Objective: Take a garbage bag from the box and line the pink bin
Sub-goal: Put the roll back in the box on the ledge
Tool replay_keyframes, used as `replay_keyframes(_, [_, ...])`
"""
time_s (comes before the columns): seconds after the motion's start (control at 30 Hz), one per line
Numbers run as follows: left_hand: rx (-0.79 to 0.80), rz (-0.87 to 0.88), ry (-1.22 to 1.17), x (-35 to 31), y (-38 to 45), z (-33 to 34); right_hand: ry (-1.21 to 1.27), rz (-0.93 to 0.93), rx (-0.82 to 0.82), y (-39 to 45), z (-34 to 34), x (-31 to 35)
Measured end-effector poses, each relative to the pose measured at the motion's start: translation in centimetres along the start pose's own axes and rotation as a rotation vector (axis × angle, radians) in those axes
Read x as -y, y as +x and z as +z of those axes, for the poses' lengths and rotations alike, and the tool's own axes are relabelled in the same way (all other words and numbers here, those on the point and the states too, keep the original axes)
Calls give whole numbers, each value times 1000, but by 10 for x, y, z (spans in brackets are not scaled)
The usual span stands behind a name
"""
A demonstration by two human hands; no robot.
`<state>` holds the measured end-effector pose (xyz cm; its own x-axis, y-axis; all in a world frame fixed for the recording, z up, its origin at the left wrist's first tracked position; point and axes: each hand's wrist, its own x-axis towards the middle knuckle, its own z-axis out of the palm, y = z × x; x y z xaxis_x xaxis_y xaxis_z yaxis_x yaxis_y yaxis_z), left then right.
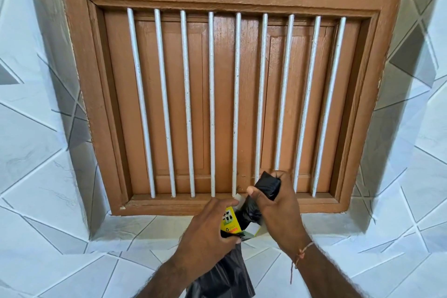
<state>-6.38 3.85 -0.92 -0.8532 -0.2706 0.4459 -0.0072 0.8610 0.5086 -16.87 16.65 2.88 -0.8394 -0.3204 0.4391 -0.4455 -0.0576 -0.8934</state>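
Note:
A yellow and white garbage bag box [229,221] stands on the tiled sill, partly hidden by my hands. My left hand [208,232] grips the box together with a loose black garbage bag [225,276] that hangs down below it. Above the box, my right hand [278,203] grips a black roll of bags [267,187], its thumb across the front. Black plastic runs from the roll down into the box. The pink bin is not in view.
A brown wooden window shutter [169,104] with white vertical bars [211,104] fills the wall straight ahead. Grey-white patterned tiles [36,176] cover the sill and both side walls of the recess.

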Motion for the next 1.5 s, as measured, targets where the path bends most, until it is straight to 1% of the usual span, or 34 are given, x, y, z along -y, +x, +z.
replay_keyframes(0.1, [-37,25,-24,-6,2,1,236,112,-219,3,6,1])
replay_keyframes(0.13, [-34,36,-9,-7,2,1,263,152,-267,4,7,1])
replay_keyframes(0.17, [-33,43,5,-9,2,1,230,164,-285,6,7,-1])
replay_keyframes(0.2, [-30,48,18,-9,2,2,140,157,-268,7,5,-2])
replay_keyframes(0.27, [-14,43,40,-9,1,4,-74,123,-149,8,1,-2])
replay_keyframes(0.33, [-12,21,18,-9,1,7,-125,104,-71,7,-1,-3])
replay_keyframes(0.4, [-45,13,-19,-10,3,7,-53,95,-106,3,1,-3])
replay_keyframes(0.47, [-66,27,-32,-12,8,7,22,97,-198,-2,6,-2])
replay_keyframes(0.53, [-71,35,-39,-15,11,7,-54,39,-215,-6,9,-2])
replay_keyframes(0.6, [-95,23,-61,-15,14,7,-196,-45,-123,-8,10,-4])
replay_keyframes(0.67, [-135,14,-82,-13,15,6,-303,-91,-22,-10,10,-9])
replay_keyframes(0.77, [-133,5,-101,-13,16,5,-508,-164,47,-13,8,-22])
replay_keyframes(0.8, [-131,-1,-118,-13,16,6,-544,-161,77,-14,8,-25])
replay_keyframes(0.9, [-134,-26,-160,-10,17,5,-434,-106,156,-16,4,-25])
replay_keyframes(0.97, [-132,-55,-185,-9,19,4,-334,-105,112,-13,1,-27])
replay_keyframes(1.0, [-128,-63,-182,-9,21,4,-269,-73,94,-11,-1,-29])
replay_keyframes(1.1, [-86,-67,-101,-12,27,6,-8,135,89,-7,2,-35])
replay_keyframes(1.2, [-20,-82,-1,-15,34,8,174,264,6,-8,7,-52])
replay_keyframes(1.27, [26,-72,77,-21,40,13,308,383,-33,-11,8,-62])
replay_keyframes(1.33, [22,-52,114,-28,41,14,451,520,-19,-13,7,-68])
replay_keyframes(1.37, [-2,-48,123,-30,39,11,509,573,-7,-14,6,-72])
replay_keyframes(1.4, [-62,-55,123,-30,35,4,544,611,1,-13,2,-75])
replay_keyframes(1.43, [-162,-86,97,-26,30,-5,561,636,1,-12,-2,-77])
replay_keyframes(1.5, [-385,-209,-9,-5,16,-23,571,652,-33,-6,-10,-81])
